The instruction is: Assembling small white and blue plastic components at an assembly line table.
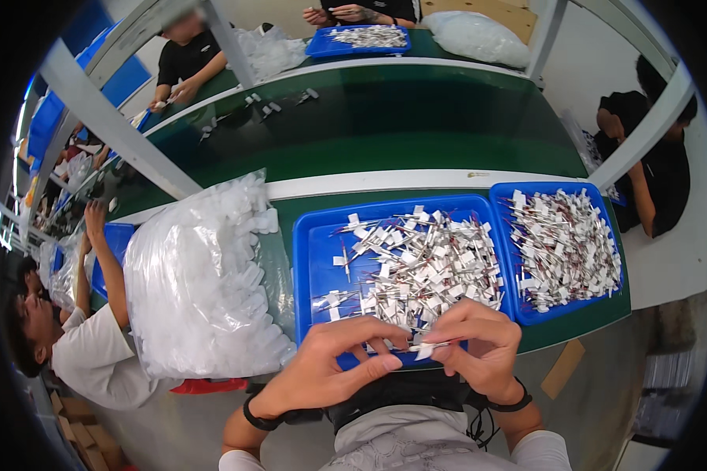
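Between my hands, just over the near edge of a blue tray, is a small part with a white tag and a thin metal end. My right hand pinches it between thumb and fingers. From the other side, the curled fingertips of my left hand close on its other end, partly hidden by the fingers. A heap of similar small tagged parts, with metal pins and dark red wires, fills most of the tray beyond my hands.
Right of it stands a second blue tray heaped with like parts. A large clear bag of white plastic pieces lies to the left. Beyond a white rail runs a green belt with several small pieces. Co-workers sit around it.
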Demonstrator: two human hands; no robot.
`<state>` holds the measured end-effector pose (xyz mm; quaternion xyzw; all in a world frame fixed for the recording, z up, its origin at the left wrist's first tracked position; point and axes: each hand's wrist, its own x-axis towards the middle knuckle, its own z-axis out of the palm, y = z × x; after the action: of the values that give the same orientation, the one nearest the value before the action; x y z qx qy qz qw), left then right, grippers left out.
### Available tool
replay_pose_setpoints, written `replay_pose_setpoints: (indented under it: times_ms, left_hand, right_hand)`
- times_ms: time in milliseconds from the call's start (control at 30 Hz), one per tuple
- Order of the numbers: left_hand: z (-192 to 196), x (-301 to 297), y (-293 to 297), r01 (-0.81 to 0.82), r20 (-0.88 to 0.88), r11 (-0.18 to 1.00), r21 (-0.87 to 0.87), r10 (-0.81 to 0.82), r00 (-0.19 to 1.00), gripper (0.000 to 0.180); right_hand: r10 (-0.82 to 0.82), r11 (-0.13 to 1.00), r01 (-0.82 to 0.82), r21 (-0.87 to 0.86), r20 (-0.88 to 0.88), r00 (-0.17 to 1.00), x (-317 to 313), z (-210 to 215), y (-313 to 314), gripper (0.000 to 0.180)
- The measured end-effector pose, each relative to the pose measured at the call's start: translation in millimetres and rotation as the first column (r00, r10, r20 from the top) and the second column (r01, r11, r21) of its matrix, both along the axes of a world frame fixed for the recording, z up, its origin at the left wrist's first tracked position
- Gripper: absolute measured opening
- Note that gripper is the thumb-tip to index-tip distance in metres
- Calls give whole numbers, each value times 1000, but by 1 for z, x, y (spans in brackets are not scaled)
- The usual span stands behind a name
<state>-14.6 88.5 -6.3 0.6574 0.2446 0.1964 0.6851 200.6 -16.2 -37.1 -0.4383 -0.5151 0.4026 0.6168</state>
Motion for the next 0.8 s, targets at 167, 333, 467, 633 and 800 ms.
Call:
replay_pose_setpoints:
  times_ms: [167,333,467,633,800]
  left_hand:
    - [4,-35,64,171,-303,261,950,638,708,24]
    - [-40,-74,107,484,-515,301,822,755,405,23]
    - [-44,-70,107,495,-526,332,803,786,325,25]
    - [-32,-62,104,412,-462,305,859,808,365,26]
    - [-29,-62,109,362,-404,272,892,840,363,19]
  right_hand:
    - [-54,998,52,-20,-155,986,12,-6,-10,13]
    - [-26,992,-9,-124,-279,960,17,-8,-17,13]
    - [15,997,-32,-70,-236,972,24,-15,-20,14]
    - [15,996,-28,-83,-147,989,31,-13,-22,18]
    - [-55,995,47,-92,-79,995,27,-15,-21,24]
